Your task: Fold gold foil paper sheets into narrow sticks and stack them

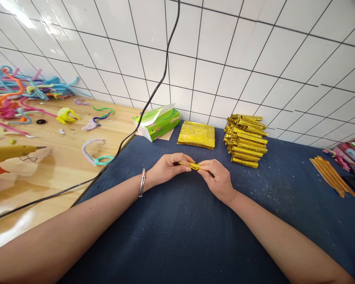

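Observation:
Between my two hands, above the dark blue cloth (165, 236), is a narrow folded strip of gold foil paper (194, 166). The fingers and thumb of my left hand (171, 167) are closed on its left end; a silver bangle (142, 182) circles that wrist. My right hand (217, 177) pinches the other end. Much of the strip is hidden by the fingers. Just beyond the hands lies a flat stack of gold foil sheets (197, 135). To its right rises a pile of folded gold strips (246, 140).
A green tissue box (159, 123) stands by the tiled wall. A black cable (130, 136) hangs down across the left side. Colourful pipe cleaners (26, 88) and a yellow glue gun (12, 153) lie on the wooden table (65, 150). Brown strips (331, 175) sit far right.

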Demonstrator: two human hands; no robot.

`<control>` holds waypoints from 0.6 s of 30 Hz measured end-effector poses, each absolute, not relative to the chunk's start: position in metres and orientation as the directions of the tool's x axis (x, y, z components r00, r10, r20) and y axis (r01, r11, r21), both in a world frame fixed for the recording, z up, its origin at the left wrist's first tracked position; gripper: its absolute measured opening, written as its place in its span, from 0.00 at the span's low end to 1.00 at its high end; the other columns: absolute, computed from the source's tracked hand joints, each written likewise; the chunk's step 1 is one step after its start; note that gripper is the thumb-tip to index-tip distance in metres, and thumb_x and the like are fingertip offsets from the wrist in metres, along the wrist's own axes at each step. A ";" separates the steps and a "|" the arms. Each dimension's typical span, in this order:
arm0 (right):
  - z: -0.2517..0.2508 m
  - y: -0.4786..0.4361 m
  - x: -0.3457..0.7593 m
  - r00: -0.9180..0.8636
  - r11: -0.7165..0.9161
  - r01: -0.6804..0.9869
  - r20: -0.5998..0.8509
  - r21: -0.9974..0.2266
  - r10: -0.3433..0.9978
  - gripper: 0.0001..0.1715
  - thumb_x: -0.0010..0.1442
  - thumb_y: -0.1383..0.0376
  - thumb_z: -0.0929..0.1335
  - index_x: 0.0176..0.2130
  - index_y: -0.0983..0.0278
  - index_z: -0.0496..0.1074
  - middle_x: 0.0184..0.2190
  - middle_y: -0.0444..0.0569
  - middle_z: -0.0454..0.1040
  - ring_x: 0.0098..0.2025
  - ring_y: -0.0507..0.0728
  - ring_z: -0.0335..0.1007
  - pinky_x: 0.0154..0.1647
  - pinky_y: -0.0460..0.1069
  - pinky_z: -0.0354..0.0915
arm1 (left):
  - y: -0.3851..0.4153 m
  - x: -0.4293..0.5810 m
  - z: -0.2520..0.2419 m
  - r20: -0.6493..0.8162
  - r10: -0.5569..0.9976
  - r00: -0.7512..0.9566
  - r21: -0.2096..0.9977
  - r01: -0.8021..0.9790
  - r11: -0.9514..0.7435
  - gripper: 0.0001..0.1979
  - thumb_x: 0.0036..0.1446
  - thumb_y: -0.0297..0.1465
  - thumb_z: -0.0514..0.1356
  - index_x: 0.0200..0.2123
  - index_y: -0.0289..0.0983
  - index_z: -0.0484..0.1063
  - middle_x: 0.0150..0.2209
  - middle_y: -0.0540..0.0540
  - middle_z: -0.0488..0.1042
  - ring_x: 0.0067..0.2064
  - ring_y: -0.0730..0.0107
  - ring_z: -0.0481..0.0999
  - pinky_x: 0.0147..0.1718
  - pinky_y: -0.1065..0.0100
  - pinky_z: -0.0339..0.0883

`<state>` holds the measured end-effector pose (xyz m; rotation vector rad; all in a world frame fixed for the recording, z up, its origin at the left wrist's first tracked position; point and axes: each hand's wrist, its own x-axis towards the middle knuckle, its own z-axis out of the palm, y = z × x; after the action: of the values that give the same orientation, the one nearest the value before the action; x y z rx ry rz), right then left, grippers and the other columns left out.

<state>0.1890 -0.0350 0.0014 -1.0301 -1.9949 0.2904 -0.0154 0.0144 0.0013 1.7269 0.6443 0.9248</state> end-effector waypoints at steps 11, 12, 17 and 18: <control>0.005 -0.031 0.190 -0.267 0.579 0.567 0.535 -0.585 0.802 0.06 0.60 0.65 0.64 0.40 0.59 0.69 0.39 0.48 0.73 0.42 0.55 0.69 0.47 0.54 0.65 | 0.014 -0.011 -0.002 0.311 0.779 0.544 0.918 0.041 -0.394 0.06 0.55 0.31 0.60 0.33 0.34 0.69 0.42 0.44 0.73 0.41 0.71 0.72 0.42 0.66 0.66; 0.004 -0.031 0.190 -0.274 0.572 0.583 0.523 -0.577 0.807 0.07 0.59 0.64 0.65 0.40 0.59 0.69 0.39 0.48 0.73 0.42 0.56 0.68 0.46 0.54 0.65 | 0.014 -0.012 -0.003 0.315 0.776 0.546 0.913 0.051 -0.406 0.06 0.54 0.31 0.60 0.33 0.34 0.68 0.43 0.44 0.72 0.42 0.70 0.72 0.43 0.65 0.66; 0.000 -0.032 0.188 -0.318 0.573 0.619 0.496 -0.537 0.808 0.10 0.57 0.64 0.67 0.41 0.59 0.68 0.36 0.47 0.74 0.39 0.56 0.68 0.42 0.53 0.65 | 0.012 -0.010 -0.002 0.325 0.734 0.596 0.895 0.057 -0.442 0.06 0.55 0.31 0.60 0.34 0.35 0.68 0.43 0.44 0.72 0.43 0.70 0.72 0.43 0.66 0.67; -0.001 -0.032 0.187 -0.319 0.576 0.621 0.500 -0.532 0.805 0.08 0.57 0.64 0.67 0.40 0.59 0.68 0.36 0.47 0.74 0.38 0.56 0.68 0.42 0.53 0.65 | 0.012 -0.010 -0.002 0.326 0.732 0.598 0.893 0.060 -0.446 0.06 0.55 0.31 0.60 0.34 0.35 0.69 0.43 0.44 0.72 0.42 0.70 0.72 0.43 0.66 0.67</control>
<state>0.1875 -0.0317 -0.0009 -1.1341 -2.0513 0.3107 -0.0098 0.0116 -0.0016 1.8895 0.6355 0.9028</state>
